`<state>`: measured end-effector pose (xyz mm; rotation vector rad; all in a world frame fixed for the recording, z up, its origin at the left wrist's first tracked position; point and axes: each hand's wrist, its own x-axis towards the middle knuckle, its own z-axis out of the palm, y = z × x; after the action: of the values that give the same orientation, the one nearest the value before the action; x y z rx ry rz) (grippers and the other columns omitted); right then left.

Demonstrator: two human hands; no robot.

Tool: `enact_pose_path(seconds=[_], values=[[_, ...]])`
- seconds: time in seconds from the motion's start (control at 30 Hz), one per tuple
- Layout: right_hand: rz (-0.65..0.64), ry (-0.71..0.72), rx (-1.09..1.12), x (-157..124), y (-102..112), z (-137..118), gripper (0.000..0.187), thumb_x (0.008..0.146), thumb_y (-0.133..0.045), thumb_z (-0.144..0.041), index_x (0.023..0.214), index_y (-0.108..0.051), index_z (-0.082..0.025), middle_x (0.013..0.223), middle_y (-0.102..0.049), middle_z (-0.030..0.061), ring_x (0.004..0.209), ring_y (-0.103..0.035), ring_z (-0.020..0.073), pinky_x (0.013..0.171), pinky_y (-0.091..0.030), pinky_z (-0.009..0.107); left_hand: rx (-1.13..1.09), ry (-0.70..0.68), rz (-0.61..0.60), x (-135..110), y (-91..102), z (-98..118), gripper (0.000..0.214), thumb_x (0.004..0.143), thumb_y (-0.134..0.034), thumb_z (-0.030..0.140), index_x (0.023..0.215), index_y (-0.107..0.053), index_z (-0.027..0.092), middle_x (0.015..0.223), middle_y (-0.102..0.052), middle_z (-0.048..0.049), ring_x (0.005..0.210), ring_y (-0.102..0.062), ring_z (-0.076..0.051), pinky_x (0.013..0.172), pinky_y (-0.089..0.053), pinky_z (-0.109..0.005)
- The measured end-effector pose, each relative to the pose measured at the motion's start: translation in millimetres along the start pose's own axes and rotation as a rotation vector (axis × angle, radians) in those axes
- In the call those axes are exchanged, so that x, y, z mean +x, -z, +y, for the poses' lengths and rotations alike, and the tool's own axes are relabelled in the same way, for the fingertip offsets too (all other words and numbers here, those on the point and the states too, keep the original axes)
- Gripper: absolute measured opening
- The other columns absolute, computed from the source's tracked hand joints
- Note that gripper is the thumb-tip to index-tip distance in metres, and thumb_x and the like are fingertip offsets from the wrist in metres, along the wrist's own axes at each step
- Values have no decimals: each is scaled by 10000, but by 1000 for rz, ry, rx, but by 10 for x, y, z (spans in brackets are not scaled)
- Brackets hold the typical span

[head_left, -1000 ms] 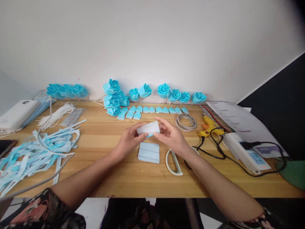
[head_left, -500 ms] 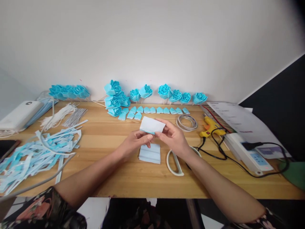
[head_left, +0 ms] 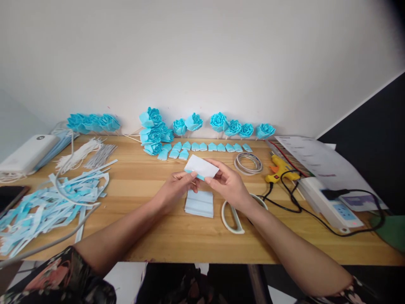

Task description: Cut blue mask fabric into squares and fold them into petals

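Both hands hold a small folded piece of mask fabric (head_left: 202, 166), white on top with a blue edge, above the wooden table (head_left: 190, 236). My left hand (head_left: 175, 190) pinches its left end; my right hand (head_left: 229, 183) pinches its right end. Just below them a stack of light-blue fabric pieces (head_left: 199, 203) lies flat on the table. White-handled scissors (head_left: 232, 217) lie under my right wrist.
Blue fabric roses (head_left: 218, 122) line the wall, with a row of small folded petals (head_left: 205, 147) in front. Cut blue strips (head_left: 47, 202) pile at left near a white box (head_left: 27, 154). A tape roll (head_left: 248, 162), yellow glue gun (head_left: 280, 168), black cords and power strip (head_left: 329, 202) sit at right.
The folded piece has been lifted slightly and turned from upright to flatter, its white face up. Both hands stay in the same spot above the stack.
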<state>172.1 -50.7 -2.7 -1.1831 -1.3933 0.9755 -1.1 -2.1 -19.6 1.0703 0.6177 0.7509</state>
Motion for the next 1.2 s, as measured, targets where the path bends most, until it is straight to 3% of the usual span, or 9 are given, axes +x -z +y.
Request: enact_pose_path(seconds=[0.2, 0.37, 0.43, 0.57, 0.67, 0.8, 1.2], values=[[-17, 43, -138, -8, 76, -24, 513, 833, -589, -237, 1337, -493, -238, 1079, -680, 62, 931, -661, 200, 839, -546, 353, -103, 10, 44, 6, -14, 69, 280, 797, -674, 384, 719, -667, 115, 736, -657, -71, 687, -583, -148, 650, -449, -276], [51, 338, -381, 1, 239, -173, 564, 857, -532, -182, 1400, -423, -289, 1306, -572, 58, 1223, -512, 246, 1053, -403, 461, -136, 28, 60, 20, 15, 100, 252, 792, -682, 346, 707, -661, 110, 698, -644, -62, 669, -585, -138, 625, -438, -259], [50, 378, -415, 4, 267, -201, 529, 878, -507, -193, 1394, -433, -284, 1348, -543, 64, 1265, -473, 260, 1073, -372, 486, -113, 35, 49, 16, 17, 98, 266, 791, -678, 364, 699, -658, 116, 691, -645, -62, 661, -584, -141, 622, -438, -264], [-24, 251, -292, 11, 243, -147, 481, 925, -489, -287, 1401, -421, -261, 1280, -598, 84, 1192, -538, 248, 1020, -420, 447, 113, 37, -14, -13, 12, 101, 339, 795, -656, 439, 667, -671, 125, 672, -656, -63, 609, -567, -137, 628, -435, -273], [-130, 103, -116, 17, 199, -64, 522, 915, -526, -358, 1410, -400, -249, 1100, -670, 73, 954, -638, 205, 811, -518, 343, 332, 21, -55, -35, 8, 116, 403, 783, -644, 499, 608, -676, 138, 602, -640, -49, 565, -545, -131, 611, -428, -264], [-104, 50, -95, 14, 160, -6, 513, 853, -615, -326, 1342, -493, -232, 787, -614, -16, 628, -550, 109, 549, -435, 214, 428, -2, -69, -36, 0, 132, 454, 750, -643, 564, 579, -672, 144, 575, -632, -45, 548, -537, -134, 577, -421, -256], [-76, 37, -68, 6, 126, -2, 474, 851, -607, -315, 1307, -524, -214, 717, -535, -43, 572, -461, 86, 495, -357, 197, 409, 22, -55, -16, -22, 152, 459, 737, -644, 575, 594, -658, 139, 567, -607, -36, 519, -513, -120, 540, -418, -247]])
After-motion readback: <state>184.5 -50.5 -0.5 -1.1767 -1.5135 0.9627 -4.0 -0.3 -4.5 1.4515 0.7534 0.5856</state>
